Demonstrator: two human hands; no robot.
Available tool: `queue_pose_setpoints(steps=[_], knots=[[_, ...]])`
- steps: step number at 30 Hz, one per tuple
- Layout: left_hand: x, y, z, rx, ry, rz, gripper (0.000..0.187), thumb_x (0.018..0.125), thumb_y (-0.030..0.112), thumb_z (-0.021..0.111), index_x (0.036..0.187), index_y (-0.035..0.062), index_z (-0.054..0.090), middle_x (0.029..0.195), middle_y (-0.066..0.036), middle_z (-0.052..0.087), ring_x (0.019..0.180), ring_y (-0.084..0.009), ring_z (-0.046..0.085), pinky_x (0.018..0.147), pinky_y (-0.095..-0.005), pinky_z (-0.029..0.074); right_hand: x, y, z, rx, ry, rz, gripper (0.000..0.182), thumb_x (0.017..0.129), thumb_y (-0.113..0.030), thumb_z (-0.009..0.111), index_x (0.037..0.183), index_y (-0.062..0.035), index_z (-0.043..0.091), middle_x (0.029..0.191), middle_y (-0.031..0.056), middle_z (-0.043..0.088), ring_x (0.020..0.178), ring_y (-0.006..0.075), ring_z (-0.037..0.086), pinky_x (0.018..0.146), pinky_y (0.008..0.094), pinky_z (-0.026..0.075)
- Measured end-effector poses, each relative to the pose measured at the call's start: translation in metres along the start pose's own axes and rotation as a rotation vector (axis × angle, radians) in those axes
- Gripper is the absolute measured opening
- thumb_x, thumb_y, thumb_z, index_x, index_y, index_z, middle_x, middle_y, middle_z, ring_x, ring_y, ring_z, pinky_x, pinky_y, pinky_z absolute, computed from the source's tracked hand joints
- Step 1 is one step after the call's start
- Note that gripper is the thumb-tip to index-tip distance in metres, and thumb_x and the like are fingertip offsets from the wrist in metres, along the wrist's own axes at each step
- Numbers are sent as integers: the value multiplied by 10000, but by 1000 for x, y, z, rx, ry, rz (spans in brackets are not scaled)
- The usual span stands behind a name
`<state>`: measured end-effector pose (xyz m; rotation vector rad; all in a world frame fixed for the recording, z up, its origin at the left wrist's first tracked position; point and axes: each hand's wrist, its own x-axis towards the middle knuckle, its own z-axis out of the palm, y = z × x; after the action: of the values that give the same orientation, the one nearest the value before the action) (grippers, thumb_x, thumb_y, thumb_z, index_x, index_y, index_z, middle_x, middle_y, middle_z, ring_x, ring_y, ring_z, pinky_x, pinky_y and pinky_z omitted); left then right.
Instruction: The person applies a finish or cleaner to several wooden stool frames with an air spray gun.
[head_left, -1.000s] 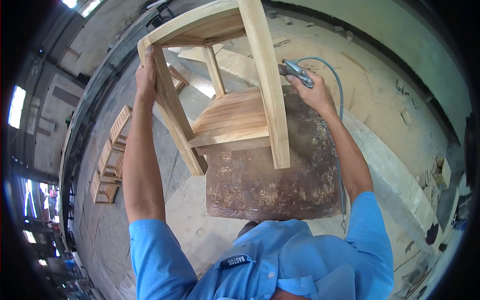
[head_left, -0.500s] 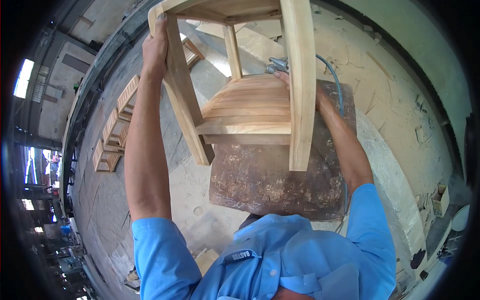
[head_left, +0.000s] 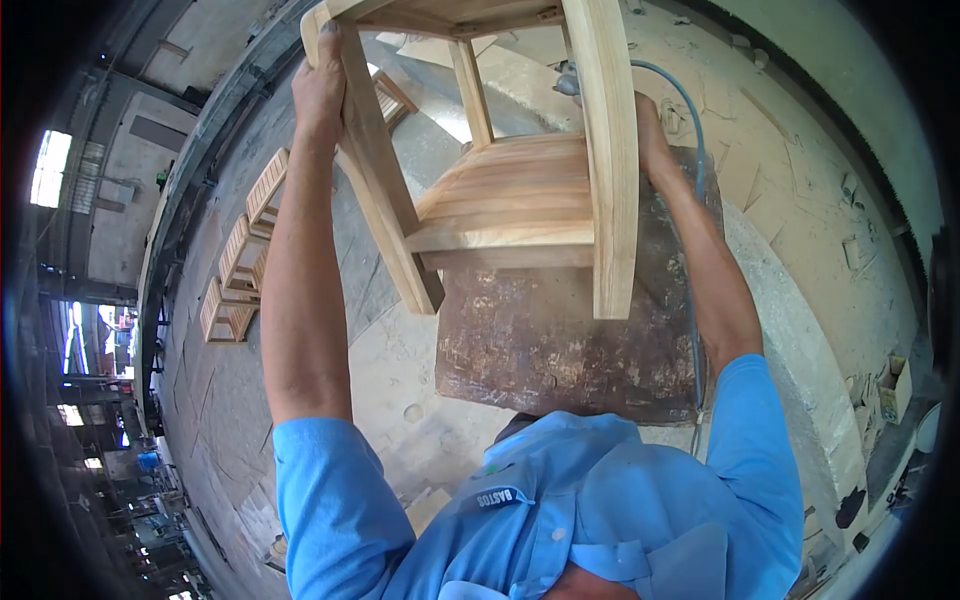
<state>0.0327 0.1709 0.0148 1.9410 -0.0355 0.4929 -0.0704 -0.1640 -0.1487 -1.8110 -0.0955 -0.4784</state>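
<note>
left hand: your grip clamped round stool leg
right hand: behind other leg, grip can't tell, blue hose alongside
risk: one-handed hold, stool could tip off bench

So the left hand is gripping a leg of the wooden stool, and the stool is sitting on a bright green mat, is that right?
Not quite. The left hand does grip a leg of the wooden stool, but the mat under it is dark brown and worn, not bright green. The head view shows this.
</note>
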Motion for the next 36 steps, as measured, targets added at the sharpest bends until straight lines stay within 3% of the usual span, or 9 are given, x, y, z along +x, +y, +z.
queue_pose_setpoints(steps=[5, 15, 21, 23, 25, 28, 31, 34, 36], knots=[[14, 9, 14, 109, 140, 250, 426, 881, 359, 586, 1070, -23, 591, 1026, -196, 638, 948, -306, 619, 838, -407, 485, -69, -24, -43, -138, 3, 203, 236, 888, -169, 683, 1057, -4, 673, 729, -1, 634, 618, 64, 540, 566, 245, 444], [69, 8, 32, 215, -62, 184, 638, 806, 397, 680, 1254, -34, 533, 1156, -184, 635, 1033, -270, 623, 864, -381, 503, -324, -65, -22, -135, 23, 425, 459, 820, -197, 741, 1240, -46, 635, 978, 104, 725, 834, 157, 682, 754, 295, 519], [72, 13, 37, 208, -241, 267, 590, 818, 361, 648, 1296, 27, 551, 1148, -145, 642, 997, -236, 628, 857, -359, 506, -347, -115, 74, -137, 141, 289, 487, 778, -204, 785, 1227, -80, 645, 1016, 167, 706, 887, 296, 707, 772, 338, 540], [85, 14, 40, 193, -369, -13, 996, 713, 540, 784, 1425, -1, 347, 1326, -279, 496, 1155, -399, 547, 921, -493, 527, -339, -115, 100, -163, 193, 253, 488, 779, -221, 786, 1222, -74, 645, 1025, 174, 704, 890, 299, 708, 766, 345, 543], [97, -2, 45, 216, -344, 161, 1014, 779, 567, 708, 1362, -148, 287, 1173, -354, 558, 999, -438, 614, 810, -498, 546, -327, -110, 125, -178, 254, 210, 486, 784, -241, 782, 1217, -68, 645, 1031, 183, 701, 892, 304, 708, 763, 352, 546], [114, -20, 54, 345, -64, 210, 1060, 646, 681, 724, 1271, -147, 504, 1241, -252, 593, 1148, -324, 590, 934, -387, 482, -309, -95, 159, -155, 327, 194, 480, 800, -279, 764, 1210, -59, 645, 1033, 198, 695, 898, 318, 705, 767, 367, 546], [96, -10, 42, 352, -158, 238, 1236, 514, 707, 768, 1317, -173, 437, 1338, -279, 518, 1244, -347, 528, 1002, -396, 447, -297, -77, 178, -140, 332, 231, 482, 818, -325, 742, 1205, -54, 647, 1031, 213, 690, 910, 339, 699, 777, 384, 544], [81, -6, 40, 305, -171, 199, 1249, 512, 703, 765, 1340, -163, 415, 1357, -290, 496, 1251, -362, 518, 1022, -396, 433, -299, -63, 186, -210, 323, 245, 489, 831, -357, 725, 1204, -52, 647, 1018, 227, 687, 913, 358, 692, 773, 400, 541], [58, 6, 37, 307, -246, 183, 985, 750, 575, 680, 1387, -55, 270, 1298, -340, 485, 1167, -421, 543, 944, -466, 489, -305, -70, 183, -228, 347, 281, 496, 836, -372, 715, 1208, -53, 645, 998, 233, 686, 902, 370, 689, 757, 413, 539]])
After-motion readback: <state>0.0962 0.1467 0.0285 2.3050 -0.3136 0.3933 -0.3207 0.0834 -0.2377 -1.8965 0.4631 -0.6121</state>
